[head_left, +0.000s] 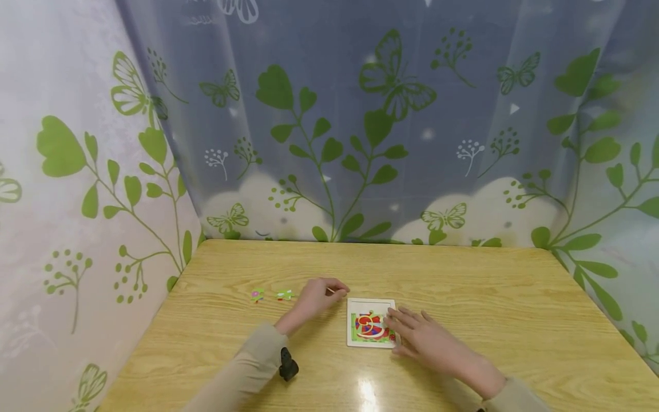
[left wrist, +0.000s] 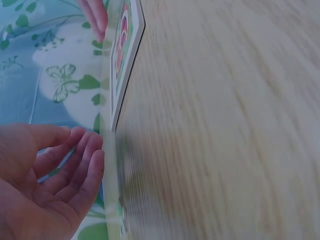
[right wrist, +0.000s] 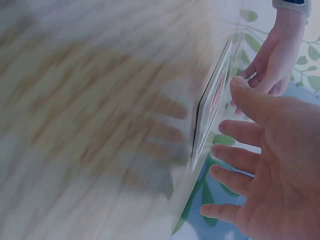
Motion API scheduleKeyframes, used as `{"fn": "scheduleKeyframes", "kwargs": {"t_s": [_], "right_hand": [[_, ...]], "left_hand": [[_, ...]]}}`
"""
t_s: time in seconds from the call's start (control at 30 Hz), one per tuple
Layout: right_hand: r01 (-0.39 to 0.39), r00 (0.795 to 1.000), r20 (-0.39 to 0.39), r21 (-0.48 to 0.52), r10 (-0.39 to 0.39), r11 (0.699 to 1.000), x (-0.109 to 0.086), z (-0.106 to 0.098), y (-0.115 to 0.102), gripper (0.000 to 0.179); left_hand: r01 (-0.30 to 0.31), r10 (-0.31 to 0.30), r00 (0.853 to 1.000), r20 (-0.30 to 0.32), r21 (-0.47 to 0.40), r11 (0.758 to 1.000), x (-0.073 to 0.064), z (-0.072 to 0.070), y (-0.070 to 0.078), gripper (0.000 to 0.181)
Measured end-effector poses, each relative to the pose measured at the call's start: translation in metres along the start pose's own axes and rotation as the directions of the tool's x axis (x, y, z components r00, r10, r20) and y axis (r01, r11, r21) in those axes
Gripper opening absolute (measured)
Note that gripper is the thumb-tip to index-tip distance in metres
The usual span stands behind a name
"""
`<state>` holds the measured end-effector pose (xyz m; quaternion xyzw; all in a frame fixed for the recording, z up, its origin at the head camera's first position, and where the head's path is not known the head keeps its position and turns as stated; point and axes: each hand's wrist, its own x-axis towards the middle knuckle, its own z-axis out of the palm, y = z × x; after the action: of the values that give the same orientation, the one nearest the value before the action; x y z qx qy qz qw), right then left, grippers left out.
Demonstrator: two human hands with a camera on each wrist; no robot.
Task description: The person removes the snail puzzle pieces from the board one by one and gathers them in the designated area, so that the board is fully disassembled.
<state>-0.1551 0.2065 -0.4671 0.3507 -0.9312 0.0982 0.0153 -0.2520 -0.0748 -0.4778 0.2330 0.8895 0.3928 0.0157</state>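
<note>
Wooden desk point(head_left: 463, 274): left hand point(head_left: 315, 300) loosely curled, seemingly empty; right hand point(head_left: 429, 341), fingers spread, gripping nothing, at the puzzle's point(head_left: 366, 327) right edge, could accidentally nudge it askew.

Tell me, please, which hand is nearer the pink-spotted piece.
Left. The left hand is right of the pink-spotted piece, beyond another loose piece; the right hand is farther right, at the right edge of the board.
</note>
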Motion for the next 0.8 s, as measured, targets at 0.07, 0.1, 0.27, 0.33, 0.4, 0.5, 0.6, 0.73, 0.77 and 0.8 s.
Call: {"fn": "scheduleKeyframes", "kwargs": {"t_s": [0.07, 0.1, 0.27, 0.33, 0.4, 0.5, 0.6, 0.73, 0.77, 0.8], "right_hand": [[0.021, 1.0, -0.004, -0.009, -0.021, 1.0, 0.004, 0.001, -0.004, 0.06], [0.027, 1.0, -0.003, -0.004, -0.027, 1.0, 0.005, 0.0, -0.007, 0.059], [0.033, 0.999, 0.025, 0.017, -0.034, 0.999, 0.011, 0.004, -0.016, 0.059], [0.036, 0.999, 0.037, 0.005, -0.036, 0.999, 0.013, 0.007, -0.02, 0.059], [0.04, 0.998, 0.043, -0.005, -0.04, 0.999, 0.014, 0.009, -0.023, 0.06], [0.038, 0.998, 0.054, -0.022, -0.036, 0.999, 0.013, 0.01, -0.028, 0.061], [0.04, 0.998, 0.057, -0.039, -0.038, 0.998, 0.012, 0.012, -0.031, 0.06], [0.044, 0.997, 0.059, -0.061, -0.041, 0.997, 0.012, 0.013, -0.033, 0.061], [0.045, 0.997, 0.057, -0.064, -0.042, 0.997, 0.011, 0.013, -0.034, 0.061], [0.046, 0.997, 0.057, -0.066, -0.042, 0.997, 0.011, 0.013, -0.034, 0.061]], "left_hand": [[-0.013, 0.013, 1.0, 0.016, -0.006, 1.0, 0.001, 0.003, 0.002, 0.018], [-0.017, 0.017, 1.0, 0.026, -0.011, 1.0, 0.001, 0.005, 0.004, 0.018], [-0.03, 0.033, 0.996, 0.083, -0.039, 0.999, 0.002, 0.012, 0.011, 0.019], [-0.039, 0.044, 0.994, 0.096, -0.049, 0.998, 0.002, 0.014, 0.013, 0.018], [-0.05, 0.055, 0.993, 0.104, -0.056, 0.997, 0.002, 0.015, 0.014, 0.017], [-0.04, 0.046, 0.992, 0.121, -0.049, 0.998, 0.002, 0.018, 0.016, 0.016], [-0.034, 0.037, 0.989, 0.14, -0.023, 0.999, 0.002, 0.02, 0.017, 0.016], [-0.044, 0.042, 0.986, 0.16, 0.008, 0.999, 0.003, 0.023, 0.018, 0.016], [-0.048, 0.046, 0.985, 0.165, 0.01, 0.999, 0.003, 0.024, 0.018, 0.016], [-0.046, 0.044, 0.985, 0.169, 0.012, 0.999, 0.003, 0.024, 0.018, 0.016]]}}
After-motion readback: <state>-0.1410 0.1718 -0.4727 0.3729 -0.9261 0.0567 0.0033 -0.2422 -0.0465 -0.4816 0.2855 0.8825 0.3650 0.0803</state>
